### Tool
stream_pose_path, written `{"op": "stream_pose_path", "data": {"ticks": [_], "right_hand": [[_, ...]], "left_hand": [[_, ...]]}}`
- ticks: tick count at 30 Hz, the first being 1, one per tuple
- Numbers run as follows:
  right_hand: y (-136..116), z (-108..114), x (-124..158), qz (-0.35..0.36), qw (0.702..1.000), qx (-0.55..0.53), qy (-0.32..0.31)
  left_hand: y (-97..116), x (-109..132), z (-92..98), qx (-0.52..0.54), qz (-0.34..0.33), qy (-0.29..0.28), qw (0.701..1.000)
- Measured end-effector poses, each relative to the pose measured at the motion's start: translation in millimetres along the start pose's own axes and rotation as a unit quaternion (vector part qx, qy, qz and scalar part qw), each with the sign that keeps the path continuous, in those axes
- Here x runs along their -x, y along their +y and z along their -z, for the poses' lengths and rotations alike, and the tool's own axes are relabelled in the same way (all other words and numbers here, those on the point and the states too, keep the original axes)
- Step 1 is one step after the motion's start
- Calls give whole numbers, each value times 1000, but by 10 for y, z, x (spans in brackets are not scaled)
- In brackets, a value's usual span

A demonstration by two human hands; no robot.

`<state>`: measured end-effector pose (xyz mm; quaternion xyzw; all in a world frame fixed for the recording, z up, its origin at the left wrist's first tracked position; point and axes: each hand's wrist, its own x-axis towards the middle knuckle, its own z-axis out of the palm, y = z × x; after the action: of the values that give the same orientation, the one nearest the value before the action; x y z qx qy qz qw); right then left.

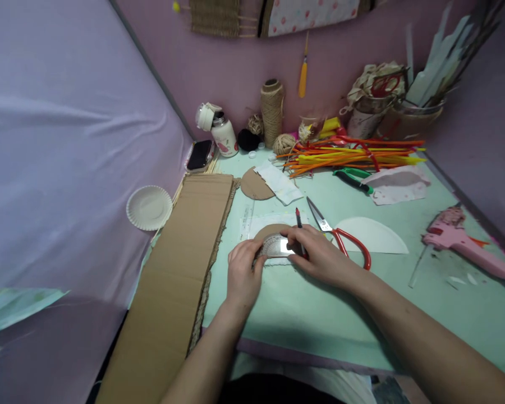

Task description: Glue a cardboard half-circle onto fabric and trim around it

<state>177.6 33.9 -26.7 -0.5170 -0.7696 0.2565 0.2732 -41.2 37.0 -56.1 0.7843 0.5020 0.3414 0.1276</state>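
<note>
A clear protractor lies over a brown cardboard piece with a curved edge, on a white sheet. My left hand pinches the protractor's left end between thumb and fingers. At its right end, the thumb and fingertips of my right hand press on the protractor, while a pen with a red tip stands held among the fingers. To the left is a clear ruler. Red-handled scissors lie open just beyond my right hand, overlapping a white half-disc.
A long cardboard strip runs along the left, beside a paper plate. Pink glue gun rests at right. Behind are a cardboard disc, green-handled pliers, orange and yellow sticks, a twine spool and a bottle.
</note>
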Motion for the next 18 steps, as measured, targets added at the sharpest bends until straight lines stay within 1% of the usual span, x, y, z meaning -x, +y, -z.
{"op": "stream_pose_path", "data": {"ticks": [18], "right_hand": [[-2,-1,4,8,1000,2,7]], "left_hand": [[7,-7,5,1,-3,-12,1000]]}}
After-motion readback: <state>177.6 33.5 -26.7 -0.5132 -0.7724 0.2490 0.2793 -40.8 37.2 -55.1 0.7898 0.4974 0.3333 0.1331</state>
